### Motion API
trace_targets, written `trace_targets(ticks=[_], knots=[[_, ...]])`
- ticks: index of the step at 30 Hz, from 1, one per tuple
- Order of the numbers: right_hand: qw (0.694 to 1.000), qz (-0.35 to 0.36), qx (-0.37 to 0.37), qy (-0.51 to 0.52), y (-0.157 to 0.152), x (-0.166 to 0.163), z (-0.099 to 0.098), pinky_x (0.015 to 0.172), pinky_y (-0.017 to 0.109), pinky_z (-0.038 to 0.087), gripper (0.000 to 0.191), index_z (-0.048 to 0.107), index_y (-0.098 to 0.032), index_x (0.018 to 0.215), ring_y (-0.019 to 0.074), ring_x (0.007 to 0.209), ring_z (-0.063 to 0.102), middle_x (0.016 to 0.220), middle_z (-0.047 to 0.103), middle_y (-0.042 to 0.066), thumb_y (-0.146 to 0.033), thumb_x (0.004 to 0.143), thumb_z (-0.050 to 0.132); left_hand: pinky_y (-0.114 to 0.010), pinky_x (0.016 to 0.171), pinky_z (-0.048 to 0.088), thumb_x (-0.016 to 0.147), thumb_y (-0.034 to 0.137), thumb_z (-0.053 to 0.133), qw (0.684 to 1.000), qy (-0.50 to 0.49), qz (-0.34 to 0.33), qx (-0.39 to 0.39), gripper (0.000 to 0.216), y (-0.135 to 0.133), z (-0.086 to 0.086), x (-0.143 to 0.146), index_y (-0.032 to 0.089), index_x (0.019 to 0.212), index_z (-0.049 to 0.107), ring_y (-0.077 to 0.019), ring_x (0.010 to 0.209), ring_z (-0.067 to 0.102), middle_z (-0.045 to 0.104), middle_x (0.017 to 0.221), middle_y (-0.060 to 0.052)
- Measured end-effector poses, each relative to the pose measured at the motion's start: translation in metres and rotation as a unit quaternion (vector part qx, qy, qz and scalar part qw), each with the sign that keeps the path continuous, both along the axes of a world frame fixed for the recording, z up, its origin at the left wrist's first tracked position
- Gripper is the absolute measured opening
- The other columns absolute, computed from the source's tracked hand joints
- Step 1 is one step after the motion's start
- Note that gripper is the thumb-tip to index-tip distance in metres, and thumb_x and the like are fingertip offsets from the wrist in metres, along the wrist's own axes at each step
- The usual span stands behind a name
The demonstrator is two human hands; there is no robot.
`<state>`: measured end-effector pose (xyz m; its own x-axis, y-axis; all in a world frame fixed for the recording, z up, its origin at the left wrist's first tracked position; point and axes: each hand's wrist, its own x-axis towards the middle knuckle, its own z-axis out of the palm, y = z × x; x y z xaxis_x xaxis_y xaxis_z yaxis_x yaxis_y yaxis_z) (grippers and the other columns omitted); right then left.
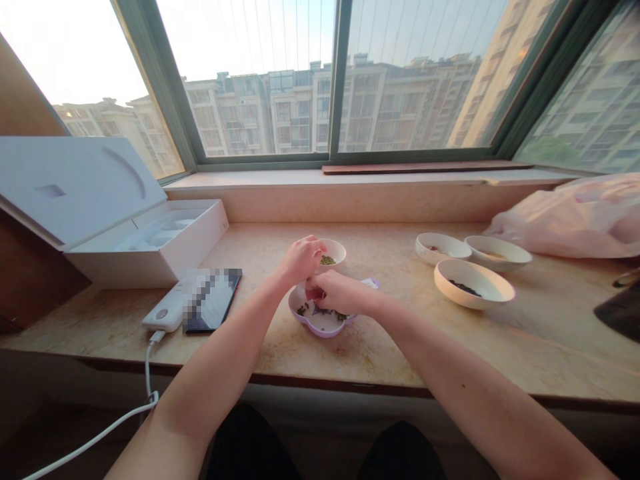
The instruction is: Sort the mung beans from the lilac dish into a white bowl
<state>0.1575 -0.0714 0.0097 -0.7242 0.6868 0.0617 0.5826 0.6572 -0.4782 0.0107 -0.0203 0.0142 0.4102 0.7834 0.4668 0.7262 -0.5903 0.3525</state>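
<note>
My left hand (303, 257) is over the left side of a small white bowl (340, 252) with green beans (327, 260) in it. Its fingers are curled together, and whatever they hold is too small to make out. Nearer to me, my right hand (334, 291) reaches down into a purple-rimmed, lobed dish (325, 332). There the fingertips are pinched low among scattered small dark and greenish beans (303, 309); what lies between them is hidden. Part of the dish's back rim is covered by my hands.
On the right stand three white bowls: one with dark beans (475, 303), two others (443, 255) (500, 260) behind. A plastic bag (575, 213) and a dark object (620, 310) lie farther right. Leftward are an open white box (195, 233), a phone (220, 303) and a power bank with cable (165, 310).
</note>
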Motion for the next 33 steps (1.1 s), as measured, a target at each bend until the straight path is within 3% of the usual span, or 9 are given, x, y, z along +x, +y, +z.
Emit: trace_targets(ticks=[4,7,10,14,23,28,33], knots=[[0.994,-0.009,-0.069,0.086,0.001,0.003,0.003,0.074,0.028,0.047,0.018,0.066,-0.017,0.08,0.0174,0.082,0.063,0.086,0.069,0.004,-0.003,0.072,0.058,-0.032,0.091,0.053,0.089,0.012,0.051,1.0,-0.01,-0.001,0.0,0.027,0.001,0.001,-0.001,0.019,0.097,0.076,-0.019,0.093,0.068,0.072,0.108,-0.006],[0.972,-0.011,-0.152,0.18,0.004,0.006,0.007,0.072,0.027,0.048,0.013,0.066,-0.017,0.078,0.0152,0.077,0.062,0.08,0.068,0.002,-0.007,0.074,0.059,-0.031,0.091,0.052,0.09,0.013,0.05,1.0,-0.029,0.004,-0.003,0.027,0.002,0.002,-0.003,0.018,0.099,0.075,-0.018,0.092,0.068,0.073,0.107,-0.007],[0.928,-0.016,-0.242,0.283,0.007,0.009,0.011,0.068,0.027,0.049,0.004,0.065,-0.017,0.077,0.0129,0.07,0.06,0.075,0.066,0.0,-0.015,0.074,0.067,-0.03,0.089,0.052,0.09,0.013,0.05,0.999,-0.042,0.009,-0.005,0.027,0.001,0.005,-0.005,0.017,0.103,0.074,-0.0171,0.089,0.068,0.073,0.104,-0.007],[0.858,-0.039,-0.315,0.403,0.009,0.014,0.018,0.069,0.025,0.05,0.02,0.066,-0.017,0.078,0.0113,0.072,0.061,0.078,0.066,-0.001,-0.024,0.069,0.082,-0.028,0.081,0.052,0.086,0.016,0.057,0.999,-0.034,0.009,-0.008,0.023,-0.004,0.009,-0.007,0.017,0.104,0.072,-0.0169,0.084,0.066,0.073,0.098,-0.006],[0.754,-0.006,-0.374,0.54,0.005,0.025,0.037,0.068,0.021,0.052,0.025,0.067,-0.021,0.08,0.0095,0.075,0.061,0.084,0.068,-0.002,-0.021,0.066,0.088,-0.025,0.068,0.045,0.089,0.018,0.051,1.0,-0.006,-0.016,-0.012,0.021,-0.011,0.014,-0.002,0.017,0.09,0.072,-0.015,0.071,0.06,0.072,0.083,-0.005],[0.741,-0.023,-0.371,0.559,0.002,0.027,0.041,0.065,0.021,0.054,0.031,0.063,-0.022,0.081,0.0111,0.075,0.062,0.084,0.066,-0.002,-0.021,0.063,0.088,-0.026,0.063,0.043,0.089,0.023,0.053,0.998,0.041,-0.031,-0.033,0.022,-0.02,0.018,-0.002,0.017,0.081,0.072,-0.0142,0.062,0.057,0.069,0.071,-0.004],[0.738,-0.031,-0.374,0.561,-0.001,0.027,0.043,0.064,0.023,0.053,0.032,0.057,-0.022,0.081,0.01,0.07,0.059,0.086,0.064,-0.003,-0.019,0.063,0.085,-0.027,0.066,0.045,0.088,0.022,0.054,0.992,0.08,-0.096,-0.031,0.021,-0.027,0.017,0.002,0.017,0.076,0.07,-0.0149,0.067,0.059,0.069,0.078,-0.006]])
